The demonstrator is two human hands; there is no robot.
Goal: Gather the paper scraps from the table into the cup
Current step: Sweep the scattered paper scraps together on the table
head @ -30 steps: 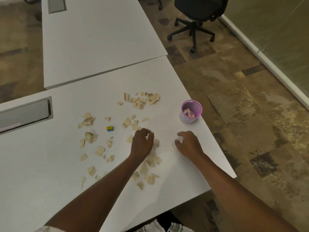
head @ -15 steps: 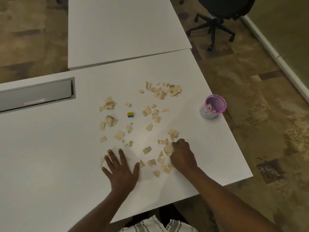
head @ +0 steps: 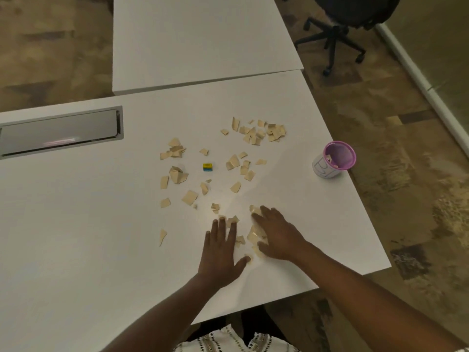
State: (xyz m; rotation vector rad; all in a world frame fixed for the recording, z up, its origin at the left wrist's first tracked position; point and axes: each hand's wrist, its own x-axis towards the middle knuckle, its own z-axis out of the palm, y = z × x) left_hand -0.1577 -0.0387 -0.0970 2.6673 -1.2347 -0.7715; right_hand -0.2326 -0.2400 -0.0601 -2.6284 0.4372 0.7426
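Observation:
Several tan paper scraps (head: 236,161) lie scattered over the white table (head: 88,237), with a denser heap (head: 264,132) at the back. A cup (head: 334,160) with a pink rim stands near the table's right edge and holds a few scraps. My left hand (head: 223,247) lies flat on the table, fingers straight, its right side against a small cluster of scraps (head: 253,237). My right hand (head: 276,235) rests on the other side of that cluster with spread fingers, partly covering the scraps.
A small yellow and blue block (head: 207,167) sits among the scraps. A grey cable hatch (head: 61,133) is set into the table at the left. A second white table (head: 198,39) adjoins at the back. A black office chair (head: 340,26) stands on the floor beyond.
My left hand has slid right across the table, closing in on my right hand. The scraps between them are bunched closer together. The right fingers have spread out.

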